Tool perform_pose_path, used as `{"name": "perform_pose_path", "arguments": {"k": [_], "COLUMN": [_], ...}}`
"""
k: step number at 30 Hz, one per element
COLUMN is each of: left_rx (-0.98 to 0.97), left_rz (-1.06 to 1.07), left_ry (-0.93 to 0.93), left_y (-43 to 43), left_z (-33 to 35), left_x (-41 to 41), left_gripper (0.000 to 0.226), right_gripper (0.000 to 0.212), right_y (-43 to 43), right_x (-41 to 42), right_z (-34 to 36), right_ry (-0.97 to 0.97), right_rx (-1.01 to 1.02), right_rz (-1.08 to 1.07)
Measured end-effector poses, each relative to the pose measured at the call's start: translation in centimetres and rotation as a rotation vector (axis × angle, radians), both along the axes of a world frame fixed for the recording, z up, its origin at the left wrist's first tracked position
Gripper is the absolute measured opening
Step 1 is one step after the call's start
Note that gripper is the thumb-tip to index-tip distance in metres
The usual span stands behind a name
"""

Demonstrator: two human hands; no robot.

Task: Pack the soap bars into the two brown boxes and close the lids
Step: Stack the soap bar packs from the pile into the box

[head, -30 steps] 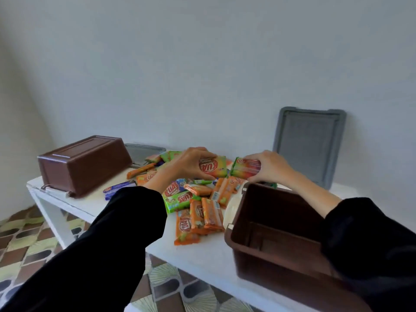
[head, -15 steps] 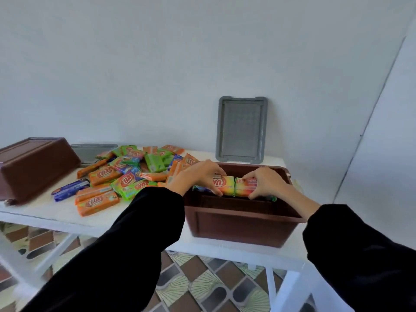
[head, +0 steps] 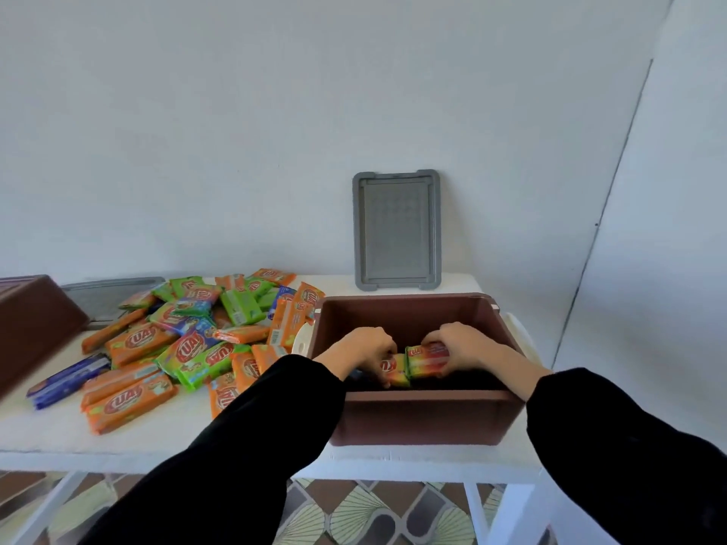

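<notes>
Two hands: I have both reaching down inside the open brown box [head: 417, 415], sleeves black to the wrists.
Left hand [head: 368, 350]: curled closed around a soap bar [head: 394, 371] with an orange and green wrapper, fingers over its top, thumb side hidden from me.
Right hand [head: 462, 346]: gripping a second soap bar [head: 427, 361], red and orange wrapper, held just beside the left one so the two bars touch end to side.
Held bars: both sit low in the box near its front wall; I cannot tell whether they rest on the bottom.
Open brown box: stands on the right part of the white desk [head: 59, 434], its near rim toward me, interior dark below the bars.
Loose soap pile [head: 189, 340]: many wrapped bars, orange, green and a few blue, heaped on the desk to the left of the open box, some overlapping.
Nearest loose bar [head: 131, 401]: orange, lying flat at the front left of the pile.
Second brown box [head: 35, 328]: at the far left edge of my view, partly cut off.
Grey lid [head: 396, 230]: upright, leaning on the wall behind the open box.
Other grey lid [head: 106, 293]: lying flat behind the pile, next to the second box.
Floor [head: 377, 509]: patterned tiles visible under the desk.
</notes>
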State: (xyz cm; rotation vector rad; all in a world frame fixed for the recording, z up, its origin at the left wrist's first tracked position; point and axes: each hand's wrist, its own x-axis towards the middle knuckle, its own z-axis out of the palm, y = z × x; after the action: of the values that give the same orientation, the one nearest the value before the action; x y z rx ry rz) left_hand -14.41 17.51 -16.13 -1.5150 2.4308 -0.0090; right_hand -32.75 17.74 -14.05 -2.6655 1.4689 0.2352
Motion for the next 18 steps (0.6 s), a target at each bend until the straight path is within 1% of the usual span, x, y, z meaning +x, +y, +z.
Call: {"name": "perform_pose_path", "arguments": {"k": [3, 5, 9, 13, 15, 16, 18], "left_rx": [-0.043, -0.048, -0.008, 0.030, 0.015, -0.002, -0.052], "left_rz": [-0.042, -0.022, 0.011, 0.010, 0.032, 0.051, 0.100], "left_ry": [-0.054, -0.041, 0.004, 0.032, 0.114, 0.201, 0.431], "left_y": [0.0, 0.0, 0.1, 0.4, 0.8, 1.0, 1.8], "left_z": [0.0, 0.0, 0.0, 0.8, 1.6, 2.2, 3.8], "left_x": [-0.3, -0.4, -0.3, -0.1, 0.1, 0.3, 1.1], "left_gripper": [0.064, 0.066, 0.067, 0.068, 0.064, 0.059, 0.047], "right_gripper": [0.065, 0.063, 0.061, 0.059, 0.059, 0.059, 0.058], "right_y": [0.1, 0.0, 0.0, 0.2, 0.1, 0.1, 0.2], "right_x": [0.1, 0.1, 0.1, 0.1, 0.1, 0.1, 0.6], "right_z": [-0.4, -0.6, -0.7, -0.6, -0.4, -0.1, 1.0], "right_ry": [0.106, 0.131, 0.124, 0.064, -0.047, -0.113, -0.216], "right_rx": [0.042, 0.064, 0.111, 0.120, 0.108, 0.104, 0.103], "right_rz": [0.030, 0.047, 0.037, 0.021, -0.006, -0.027, -0.061]}}
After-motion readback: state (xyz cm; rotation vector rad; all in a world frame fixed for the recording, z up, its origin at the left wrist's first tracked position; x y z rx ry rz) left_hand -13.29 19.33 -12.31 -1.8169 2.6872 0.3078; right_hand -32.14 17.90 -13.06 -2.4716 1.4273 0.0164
